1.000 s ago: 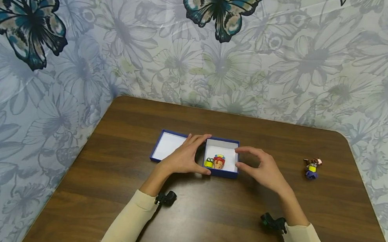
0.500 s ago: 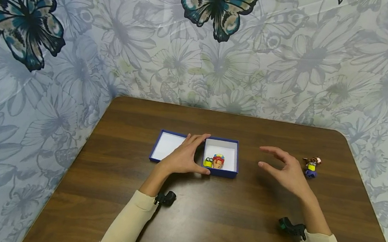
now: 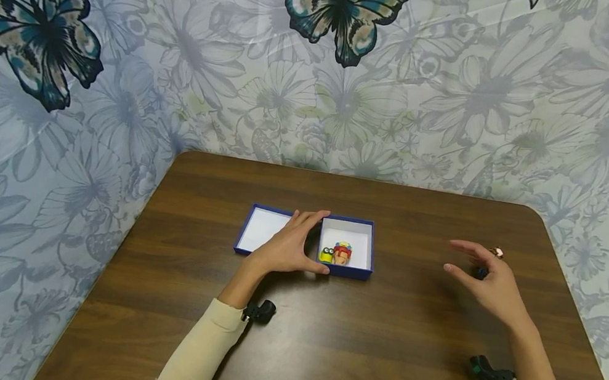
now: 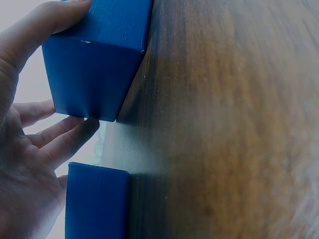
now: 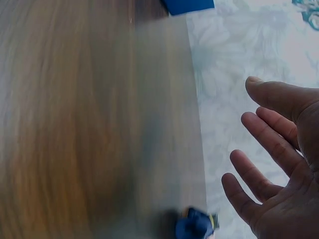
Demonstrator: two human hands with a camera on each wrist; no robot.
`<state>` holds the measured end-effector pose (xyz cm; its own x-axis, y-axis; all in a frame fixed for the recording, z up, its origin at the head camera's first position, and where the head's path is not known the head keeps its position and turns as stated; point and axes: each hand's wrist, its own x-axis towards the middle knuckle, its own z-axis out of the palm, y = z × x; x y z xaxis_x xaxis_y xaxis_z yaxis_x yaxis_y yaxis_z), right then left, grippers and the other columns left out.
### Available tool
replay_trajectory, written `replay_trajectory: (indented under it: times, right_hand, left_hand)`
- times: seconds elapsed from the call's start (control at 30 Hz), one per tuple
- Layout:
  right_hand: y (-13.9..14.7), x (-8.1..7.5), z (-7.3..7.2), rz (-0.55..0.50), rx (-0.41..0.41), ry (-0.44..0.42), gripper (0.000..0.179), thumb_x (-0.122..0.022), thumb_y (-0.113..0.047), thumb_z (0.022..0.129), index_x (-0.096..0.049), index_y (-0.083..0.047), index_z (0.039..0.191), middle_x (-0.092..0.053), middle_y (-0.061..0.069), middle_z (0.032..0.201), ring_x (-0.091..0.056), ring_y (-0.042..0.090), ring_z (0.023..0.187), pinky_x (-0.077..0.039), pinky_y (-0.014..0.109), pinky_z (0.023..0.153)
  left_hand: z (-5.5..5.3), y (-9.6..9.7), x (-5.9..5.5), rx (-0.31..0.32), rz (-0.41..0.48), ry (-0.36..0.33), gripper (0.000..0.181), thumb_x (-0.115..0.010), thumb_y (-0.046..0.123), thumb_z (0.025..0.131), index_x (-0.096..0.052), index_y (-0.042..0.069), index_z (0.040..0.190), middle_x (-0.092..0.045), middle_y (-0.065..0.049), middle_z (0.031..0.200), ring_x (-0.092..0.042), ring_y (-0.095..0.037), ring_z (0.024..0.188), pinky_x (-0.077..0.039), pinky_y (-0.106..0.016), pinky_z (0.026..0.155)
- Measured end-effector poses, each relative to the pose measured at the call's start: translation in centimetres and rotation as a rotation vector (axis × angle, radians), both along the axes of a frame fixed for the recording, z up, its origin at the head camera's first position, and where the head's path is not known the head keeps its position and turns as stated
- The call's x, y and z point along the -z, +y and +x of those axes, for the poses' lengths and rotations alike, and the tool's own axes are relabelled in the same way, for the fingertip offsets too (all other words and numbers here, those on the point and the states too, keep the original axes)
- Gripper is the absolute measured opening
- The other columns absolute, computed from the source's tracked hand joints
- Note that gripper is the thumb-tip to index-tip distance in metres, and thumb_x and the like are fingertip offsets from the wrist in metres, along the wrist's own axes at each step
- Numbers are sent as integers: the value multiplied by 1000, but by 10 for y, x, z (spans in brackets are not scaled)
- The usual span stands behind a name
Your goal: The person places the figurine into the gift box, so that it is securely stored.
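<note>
My left hand [image 3: 282, 251] holds a small blue box [image 3: 359, 236] by its left end, thumb on the near wall and fingers on the far one. The left wrist view shows the blue box wall [image 4: 94, 74] between thumb and fingertips. Inside the white interior lie a red-and-tan toy figure [image 3: 342, 253] and a smaller yellow-green one [image 3: 327, 255] with big eyes. On the right, my right hand [image 3: 497, 291] hovers with spread fingers, holding nothing. It partly hides a toy figurine [image 3: 496, 252], whose blue part [image 5: 193, 225] appears low in the right wrist view.
Left of the box lies a matching blue lid [image 3: 260, 229], white inside face up, partly behind my left hand. The brown wooden table [image 3: 354, 350] ends at a wall [image 3: 458, 107] with a flower-and-butterfly pattern.
My right hand has moved from the box's right edge across the table to the figurine, now partly covering it. My left hand has stayed on the box.
</note>
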<state>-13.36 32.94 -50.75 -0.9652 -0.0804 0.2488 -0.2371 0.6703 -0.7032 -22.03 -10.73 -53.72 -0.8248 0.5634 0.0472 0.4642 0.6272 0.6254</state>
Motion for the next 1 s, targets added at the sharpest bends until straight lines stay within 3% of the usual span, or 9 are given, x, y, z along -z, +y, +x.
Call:
replay_trajectory:
  times: [0.1,0.27,0.43,0.87,1.0]
  right_hand:
    - [13,4,2,-8,18,31,52,-84,-10,93,-69,-16,142,-73,7,137,-57,-18,120,-41,-1,97]
    - [31,11,4,-3,40,27,51,-85,-11,94,-69,-14,142,-71,-16,134,-55,-20,122,-41,-2,98]
    - [48,17,7,-17,56,35,54,-85,-9,92,-67,-7,143,-66,-29,132,-55,-21,120,-43,-3,96]
    - [79,21,5,61,117,-19,59,-87,-18,92,-64,-7,145,-57,-35,128,-53,-24,109,-43,-3,86]
    - [84,22,3,73,110,-55,61,-87,-21,93,-63,-6,147,-62,-26,130,-54,-23,104,-45,-3,81]
  left_hand:
    - [0,0,0,5,2,0,127,-96,59,72,-25,25,172,-41,-9,168,-36,-29,163,-4,-52,141]
    - [0,-1,0,0,0,8,128,-97,59,71,-25,24,172,-41,-9,168,-35,-30,163,-5,-52,141]
    - [0,-1,0,4,-5,11,128,-97,59,71,-26,23,172,-42,-9,168,-37,-29,162,-5,-52,142]
    - [1,-1,-1,-2,0,-2,128,-97,59,71,-25,23,172,-41,-9,169,-33,-31,164,-5,-53,141]
    - [0,-1,0,-9,-6,-12,129,-96,60,71,-24,26,172,-40,-9,169,-30,-32,166,-5,-53,141]
